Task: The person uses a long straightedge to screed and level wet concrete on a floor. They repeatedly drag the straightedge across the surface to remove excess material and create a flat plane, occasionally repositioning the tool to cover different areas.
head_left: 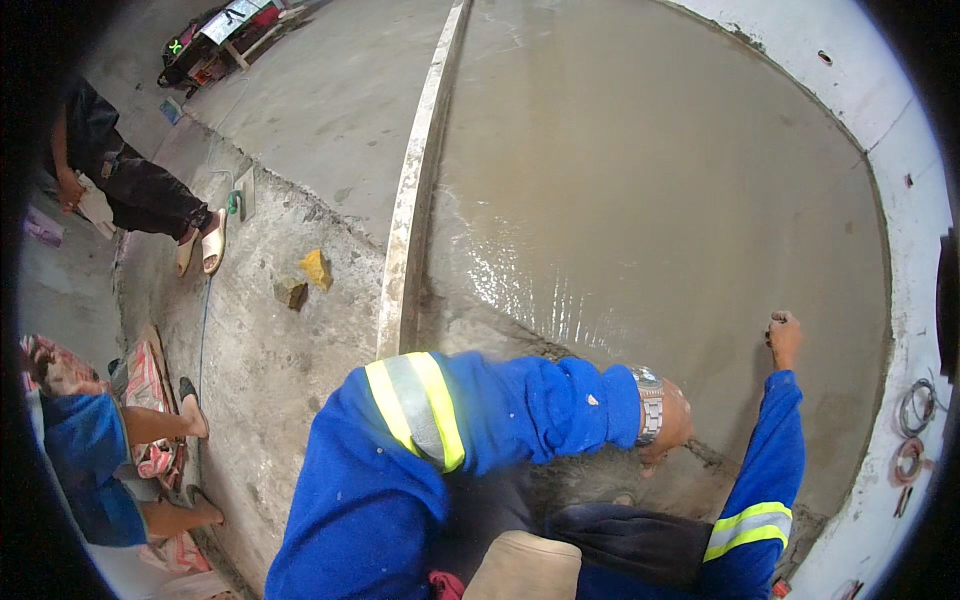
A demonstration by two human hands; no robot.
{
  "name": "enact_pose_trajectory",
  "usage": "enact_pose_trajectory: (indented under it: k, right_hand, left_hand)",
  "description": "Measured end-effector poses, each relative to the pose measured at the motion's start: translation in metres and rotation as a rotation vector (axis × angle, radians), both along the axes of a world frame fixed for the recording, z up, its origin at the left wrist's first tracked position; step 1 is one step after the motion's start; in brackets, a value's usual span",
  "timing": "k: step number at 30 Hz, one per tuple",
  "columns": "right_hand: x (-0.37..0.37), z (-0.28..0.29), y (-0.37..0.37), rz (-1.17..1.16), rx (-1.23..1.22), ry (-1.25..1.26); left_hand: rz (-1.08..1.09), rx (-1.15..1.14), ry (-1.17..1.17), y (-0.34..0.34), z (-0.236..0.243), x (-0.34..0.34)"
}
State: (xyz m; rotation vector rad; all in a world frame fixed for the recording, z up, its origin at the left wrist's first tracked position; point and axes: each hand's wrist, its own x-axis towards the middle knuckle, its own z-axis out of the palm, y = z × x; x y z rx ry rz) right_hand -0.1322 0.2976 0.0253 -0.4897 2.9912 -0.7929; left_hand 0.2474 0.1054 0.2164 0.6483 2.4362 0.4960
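Note:
My left hand (pixel 672 428), with a metal watch on its wrist, reaches across to the right and rests back-up on the near edge of the wet grey cement screed (pixel 640 200). Its fingers curl down out of sight, so I cannot tell whether it holds anything. My right hand (pixel 785 336) is a closed fist pressed against the smooth cement further right, and nothing shows in it. Both sleeves are blue with yellow-and-grey reflective bands. A long pale straightedge bar (pixel 412 190) lies along the left edge of the wet screed.
Two small yellow-brown blocks (pixel 305 280) lie on rough concrete left of the bar. A green-handled trowel (pixel 241 196) lies near a standing person's sandalled feet (pixel 200 245). Another person in blue (pixel 90 460) crouches at left by printed sacks (pixel 150 385). A white wall (pixel 905 180) with wire coils (pixel 914 408) bounds the right.

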Motion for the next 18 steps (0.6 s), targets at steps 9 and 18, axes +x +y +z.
enact_pose_trajectory:
  k: [9, 18]
  right_hand:
    - [0.005, 0.000, -0.004, 0.044, 0.011, 0.027]
    - [0.010, 0.004, -0.010, 0.071, -0.045, 0.064]
  left_hand:
    - [-0.045, -0.072, -0.015, 0.017, -0.016, 0.006]
    - [-0.010, -0.049, -0.015, 0.010, -0.002, 0.010]
